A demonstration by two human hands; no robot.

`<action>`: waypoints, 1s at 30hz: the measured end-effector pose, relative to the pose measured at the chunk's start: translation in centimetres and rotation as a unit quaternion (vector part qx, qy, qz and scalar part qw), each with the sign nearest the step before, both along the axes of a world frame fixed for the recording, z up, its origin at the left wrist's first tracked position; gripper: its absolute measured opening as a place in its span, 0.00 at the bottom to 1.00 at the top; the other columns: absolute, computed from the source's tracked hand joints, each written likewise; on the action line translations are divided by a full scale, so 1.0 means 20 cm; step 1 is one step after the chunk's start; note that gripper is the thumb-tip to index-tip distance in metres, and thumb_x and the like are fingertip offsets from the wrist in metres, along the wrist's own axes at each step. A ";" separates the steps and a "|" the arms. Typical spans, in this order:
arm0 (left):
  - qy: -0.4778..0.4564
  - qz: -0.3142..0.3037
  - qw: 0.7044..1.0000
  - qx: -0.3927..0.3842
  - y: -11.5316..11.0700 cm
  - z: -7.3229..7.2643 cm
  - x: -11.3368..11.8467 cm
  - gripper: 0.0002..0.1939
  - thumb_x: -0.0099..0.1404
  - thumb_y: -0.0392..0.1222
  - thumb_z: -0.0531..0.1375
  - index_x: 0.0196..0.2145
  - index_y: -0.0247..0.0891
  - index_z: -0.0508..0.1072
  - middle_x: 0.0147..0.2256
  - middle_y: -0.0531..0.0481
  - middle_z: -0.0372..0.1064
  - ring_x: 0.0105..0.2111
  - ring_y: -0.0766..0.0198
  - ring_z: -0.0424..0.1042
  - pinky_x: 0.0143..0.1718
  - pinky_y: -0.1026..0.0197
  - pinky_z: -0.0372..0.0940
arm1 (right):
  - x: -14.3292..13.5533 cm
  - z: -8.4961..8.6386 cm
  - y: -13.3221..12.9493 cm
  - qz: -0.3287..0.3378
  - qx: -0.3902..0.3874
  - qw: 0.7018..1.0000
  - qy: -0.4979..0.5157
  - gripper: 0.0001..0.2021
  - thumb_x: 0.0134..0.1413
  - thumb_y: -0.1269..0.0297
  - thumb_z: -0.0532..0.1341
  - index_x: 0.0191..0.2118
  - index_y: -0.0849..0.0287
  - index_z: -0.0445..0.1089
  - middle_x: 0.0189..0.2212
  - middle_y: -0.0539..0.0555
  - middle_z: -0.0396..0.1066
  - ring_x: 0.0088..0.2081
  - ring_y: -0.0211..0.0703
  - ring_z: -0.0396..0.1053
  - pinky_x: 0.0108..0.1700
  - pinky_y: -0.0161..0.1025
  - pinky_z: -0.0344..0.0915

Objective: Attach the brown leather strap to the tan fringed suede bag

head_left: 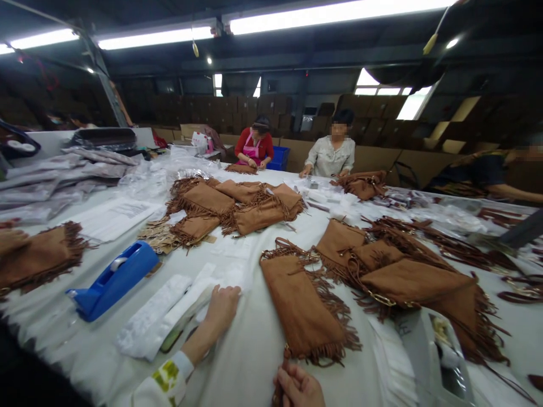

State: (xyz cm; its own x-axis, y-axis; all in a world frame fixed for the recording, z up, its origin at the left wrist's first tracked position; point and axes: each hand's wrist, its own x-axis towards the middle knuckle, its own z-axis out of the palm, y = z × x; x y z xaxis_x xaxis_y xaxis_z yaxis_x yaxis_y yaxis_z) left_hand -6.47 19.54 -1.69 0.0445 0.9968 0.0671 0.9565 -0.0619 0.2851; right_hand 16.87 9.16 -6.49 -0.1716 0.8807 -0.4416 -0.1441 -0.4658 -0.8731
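My left hand (220, 308) lies on the white table cover, fingers resting on a stack of white foam sheets (169, 314). My right hand (299, 387) sits at the bottom edge, fingers pinched on the fringe at the near corner of a brown suede fringed bag (303, 308). That bag lies flat in front of me. More brown fringed bags (407, 277) are piled just to its right.
A blue tape dispenser (112, 280) stands to the left. Another heap of brown bags (241, 206) lies mid-table, one more bag (36, 257) at far left. A white tape dispenser (441, 356) is at bottom right. Two people (335, 152) work across the table; printed papers (114, 217) lie left.
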 end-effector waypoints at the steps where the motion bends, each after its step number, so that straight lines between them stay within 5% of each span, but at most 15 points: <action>1: -0.011 0.011 1.000 0.010 0.00 0.01 -0.01 0.14 0.68 0.37 0.46 0.37 0.40 0.71 0.34 0.46 0.73 0.39 0.58 0.71 0.50 0.52 0.55 | 0.00 -0.01 0.00 0.002 0.004 1.000 -0.003 0.29 0.29 0.37 0.67 0.26 0.61 0.67 0.14 0.50 0.68 0.11 0.27 0.50 0.15 0.29 0.44; 7: -0.088 0.080 0.989 0.082 0.07 0.06 -0.06 0.12 0.68 0.40 0.49 0.35 0.38 0.72 0.35 0.47 0.74 0.36 0.60 0.71 0.39 0.61 0.60 | 0.02 -0.06 -0.01 -0.006 0.012 1.000 0.020 0.28 0.32 0.38 0.67 0.29 0.61 0.68 0.14 0.48 0.69 0.11 0.26 0.50 0.16 0.30 0.49; 13: -0.142 0.096 0.978 0.121 0.05 0.14 -0.12 0.10 0.65 0.40 0.53 0.34 0.40 0.74 0.35 0.47 0.75 0.40 0.57 0.70 0.44 0.57 0.58 | 0.02 -0.07 -0.01 -0.005 -0.004 0.999 0.044 0.28 0.30 0.40 0.68 0.28 0.61 0.68 0.13 0.48 0.68 0.11 0.26 0.50 0.16 0.29 0.45; 20: -0.222 0.085 0.969 0.068 0.00 0.10 -0.13 0.05 0.57 0.37 0.59 0.24 0.40 0.71 0.25 0.52 0.72 0.31 0.60 0.69 0.37 0.61 0.57 | 0.02 -0.05 -0.01 -0.023 -0.002 0.998 0.059 0.28 0.29 0.43 0.70 0.31 0.62 0.69 0.17 0.50 0.71 0.11 0.26 0.51 0.16 0.29 0.47; 26: -0.339 0.128 0.930 0.062 0.01 0.11 -0.13 0.07 0.60 0.41 0.54 0.31 0.40 0.71 0.22 0.55 0.69 0.27 0.63 0.68 0.32 0.63 0.57 | 0.01 -0.03 -0.02 -0.032 -0.016 0.996 0.080 0.27 0.27 0.44 0.72 0.29 0.61 0.69 0.16 0.50 0.70 0.12 0.26 0.53 0.17 0.29 0.49; 30: -0.444 0.116 0.888 0.039 0.01 0.14 -0.10 0.17 0.57 0.49 0.55 0.37 0.35 0.72 0.25 0.52 0.72 0.26 0.63 0.70 0.30 0.63 0.61 | 0.01 -0.03 -0.01 -0.049 -0.031 0.994 0.090 0.29 0.20 0.43 0.73 0.27 0.62 0.69 0.14 0.49 0.69 0.11 0.26 0.51 0.15 0.29 0.47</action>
